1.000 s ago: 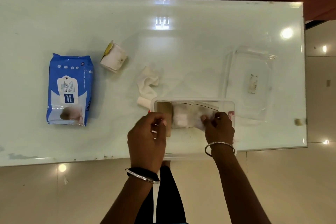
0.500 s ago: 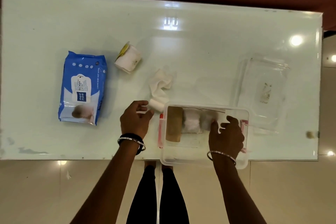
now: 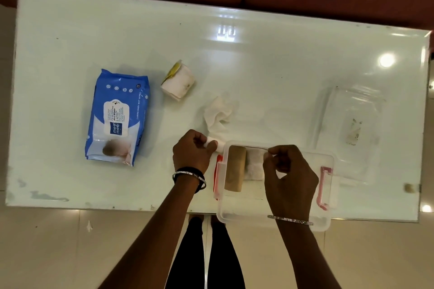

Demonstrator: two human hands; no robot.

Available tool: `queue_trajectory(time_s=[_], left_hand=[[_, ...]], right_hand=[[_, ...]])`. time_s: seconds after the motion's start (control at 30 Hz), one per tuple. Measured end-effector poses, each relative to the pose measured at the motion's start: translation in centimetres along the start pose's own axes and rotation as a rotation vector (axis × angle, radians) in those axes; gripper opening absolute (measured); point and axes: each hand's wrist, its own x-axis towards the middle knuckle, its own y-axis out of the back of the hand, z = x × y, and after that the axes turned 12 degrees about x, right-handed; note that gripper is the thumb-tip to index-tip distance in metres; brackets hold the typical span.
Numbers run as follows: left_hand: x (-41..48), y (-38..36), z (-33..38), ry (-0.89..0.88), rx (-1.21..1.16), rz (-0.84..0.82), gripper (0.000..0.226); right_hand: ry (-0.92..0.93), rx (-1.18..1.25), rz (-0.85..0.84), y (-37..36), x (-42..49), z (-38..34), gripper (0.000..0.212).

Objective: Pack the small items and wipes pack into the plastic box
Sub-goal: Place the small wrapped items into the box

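Blue film wraps the wet wipes pack [image 3: 117, 117], which lies flat at the left of the white glass counter [image 3: 258, 58] with its long axis running away from the person, well apart from everything else. To its right, farther back, sits a small white bundle with a yellow edge [image 3: 178, 81], and nearer the middle a crumpled white cloth [image 3: 219, 114] trails down to a small white roll [image 3: 212, 144]. The left hand [image 3: 191, 155] is curled closed on that roll, thumb and fingers pinching its end just outside the near-left corner of the clear plastic box [image 3: 274, 220]. The box stands at the front edge of the counter, overhanging it slightly, with a pink latch at each short side; inside, against its left wall, lies a tan roll [image 3: 234, 168] with a pale white item [image 3: 254, 166] beside it. The right hand [image 3: 290, 178] hovers over the box's middle, fingers loosely bent; thumb and forefinger seem pinched on something thin, though I cannot tell what, if anything. The clear lid [image 3: 350, 134] rests on the counter to the right, behind the box. The coming move likely turns on this: the roll lies just left of the box rim, so the left hand, the nearer one, need only carry it rightward over the wall. The wipes pack is also on the left hand's side.
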Motion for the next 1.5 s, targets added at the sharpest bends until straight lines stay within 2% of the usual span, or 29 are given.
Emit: queue_trajectory(time_s=[0.1,0.2,0.27,0.4,0.53,0.67,0.73,1.0,1.1,1.17,1.3,1.4,1.5], left_hand=[[-0.3,0.8,-0.1,0.006,-0.067,-0.036,0.024],[-1.0,2.9,0.3,-0.041,-0.084,0.004,0.021],[-1.7,5.0,0.9,-0.139,-0.068,0.036,0.018],[-4.2,10.2,2.0,-0.447,0.013,0.039,0.02],[-6.7,14.8,3.0,-0.597,-0.021,0.015,0.029],[-7.5,17.5,3.9,-0.555,-0.194,0.008,0.038],[-7.3,18.2,3.9,-0.512,-0.249,0.011,0.045],[-7.0,18.6,2.7,-0.342,-0.501,-0.119,0.049],[-7.0,18.3,2.1,-0.206,-0.661,-0.242,0.057],[-7.0,18.1,2.0,-0.135,-0.763,-0.328,0.054],[-6.8,17.5,1.5,-0.107,-0.8,-0.352,0.033],[-6.7,17.1,0.9,-0.091,-0.8,-0.352,0.033],[-6.8,16.9,0.5,-0.133,-0.741,-0.329,0.041]], right_hand=[[0.073,0.05,-0.05,-0.6,0.0,-1.3,0.016],[0.117,0.081,-0.12,-1.2,0.1,-2.9,0.015],[0.158,0.092,-0.164,-1.6,0.3,-4.1,0.012],[0.223,0.154,-0.258,-2.4,1.1,-7.2,0.009],[0.216,0.256,-0.506,-3.3,1.0,-10.7,0.027],[0.148,0.362,-0.743,-3.6,0.8,-12.5,0.027],[0.092,0.428,-0.796,-3.6,0.8,-12.7,0.024],[-0.031,0.676,-0.728,-3.3,0.9,-12.7,0.025],[-0.043,0.701,-0.701,-3.2,0.5,-12.5,0.024],[-0.066,0.704,-0.705,-3.2,0.3,-12.3,0.024],[-0.066,0.706,-0.706,-3.2,-0.4,-11.6,0.029],[-0.083,0.709,-0.717,-3.2,-0.6,-11.2,0.034],[-0.261,0.799,-0.778,-2.9,-0.6,-10.8,0.046]])
